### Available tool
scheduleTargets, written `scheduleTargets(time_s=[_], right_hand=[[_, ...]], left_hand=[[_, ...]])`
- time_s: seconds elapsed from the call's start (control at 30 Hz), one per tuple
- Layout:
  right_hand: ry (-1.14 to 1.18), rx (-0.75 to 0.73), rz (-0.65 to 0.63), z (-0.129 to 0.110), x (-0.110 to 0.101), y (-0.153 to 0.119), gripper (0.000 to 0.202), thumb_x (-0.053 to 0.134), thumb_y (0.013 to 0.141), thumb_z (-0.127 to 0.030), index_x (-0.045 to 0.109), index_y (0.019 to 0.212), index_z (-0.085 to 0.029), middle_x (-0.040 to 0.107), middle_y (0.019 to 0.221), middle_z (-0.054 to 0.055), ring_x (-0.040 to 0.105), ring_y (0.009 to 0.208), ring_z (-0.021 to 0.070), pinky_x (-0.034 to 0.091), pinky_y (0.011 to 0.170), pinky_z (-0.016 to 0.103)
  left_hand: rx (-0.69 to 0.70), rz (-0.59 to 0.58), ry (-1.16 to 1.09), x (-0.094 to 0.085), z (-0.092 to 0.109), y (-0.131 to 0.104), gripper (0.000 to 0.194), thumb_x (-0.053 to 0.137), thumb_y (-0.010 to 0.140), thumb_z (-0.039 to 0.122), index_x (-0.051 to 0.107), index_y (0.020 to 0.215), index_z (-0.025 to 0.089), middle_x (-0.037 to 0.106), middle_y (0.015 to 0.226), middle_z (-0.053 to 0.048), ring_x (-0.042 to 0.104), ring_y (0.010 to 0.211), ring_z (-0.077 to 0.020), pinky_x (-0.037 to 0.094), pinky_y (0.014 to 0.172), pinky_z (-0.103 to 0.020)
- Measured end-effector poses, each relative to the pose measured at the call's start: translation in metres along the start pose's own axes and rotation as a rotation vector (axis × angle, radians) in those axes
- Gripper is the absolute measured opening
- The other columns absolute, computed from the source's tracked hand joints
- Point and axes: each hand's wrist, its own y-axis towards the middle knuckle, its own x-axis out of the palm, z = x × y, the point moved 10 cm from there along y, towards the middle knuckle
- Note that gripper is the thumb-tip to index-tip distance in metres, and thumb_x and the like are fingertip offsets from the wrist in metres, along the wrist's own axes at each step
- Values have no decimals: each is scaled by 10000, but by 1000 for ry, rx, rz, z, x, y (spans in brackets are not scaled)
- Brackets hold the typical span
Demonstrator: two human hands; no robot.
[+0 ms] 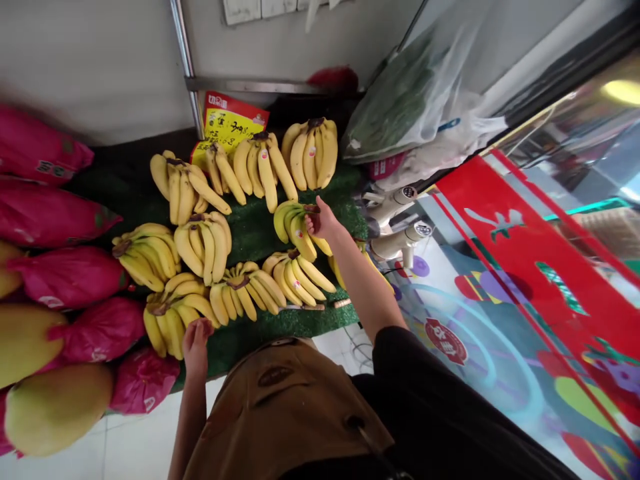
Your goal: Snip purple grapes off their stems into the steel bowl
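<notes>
My right hand is closed around the stem end of a greenish-yellow bunch of bananas, which bears a small sticker. The bunch is at the right part of the green mat. My left hand has its fingers curled in, and no object shows in it. It is at the mat's front edge, beside a yellow bunch of bananas; whether it touches them I cannot tell. More bunches stand in rows, among them a large bunch at the back and a stickered bunch below my right hand.
Pink-wrapped fruit and large yellow-green pomelos line the left side. Behind the bananas stands a yellow and red price sign. A clear plastic bag hangs at the back right, above two handheld scanners near the decorated glass.
</notes>
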Motion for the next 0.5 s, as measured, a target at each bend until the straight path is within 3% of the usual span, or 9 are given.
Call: scheduleTargets(time_s=[0.1,0.2,0.27,0.33,0.43,0.5], right_hand=[[42,-11,-23,-10,11,-5,559,244,1148,-602,459,785,-236,424,511,-43,339,404,105,288,378,193],[18,-14,-28,3,15,-19,578,280,1145,-633,481,782,-230,417,510,-48,352,402,97,292,378,192],[-34,-6,-12,32,17,-31,591,394,1114,-692,526,783,-221,465,512,-30,385,400,99,294,371,205],[-104,19,15,72,20,-44,520,595,1062,-654,574,791,-211,512,505,-14,406,386,111,282,358,223],[-170,34,48,127,27,-56,436,791,978,-549,594,783,-212,534,484,-14,432,367,123,295,357,239],[-166,-19,34,146,39,-59,465,833,943,-560,572,760,-221,519,467,-30,444,370,116,322,373,234]], left_hand=[[2,86,-24,-34,-14,-16,632,877,626,713,692,914,182,713,842,-30,671,752,-163,577,738,-318],[-21,155,-44,-68,-35,-39,628,859,618,690,670,936,182,715,852,-23,680,749,-158,572,750,-323],[-47,177,-52,-85,-47,-54,605,856,620,663,659,937,187,713,856,-17,680,745,-153,567,758,-324],[-74,184,-55,-95,-54,-68,591,859,612,645,651,932,194,707,856,-11,678,745,-148,566,770,-328],[-101,183,-53,-100,-57,-84,595,851,604,665,624,910,207,693,841,-6,665,739,-145,565,770,-332],[-110,177,-50,-97,-54,-92,592,847,615,672,611,899,209,688,832,-3,659,740,-142,559,767,-320]])
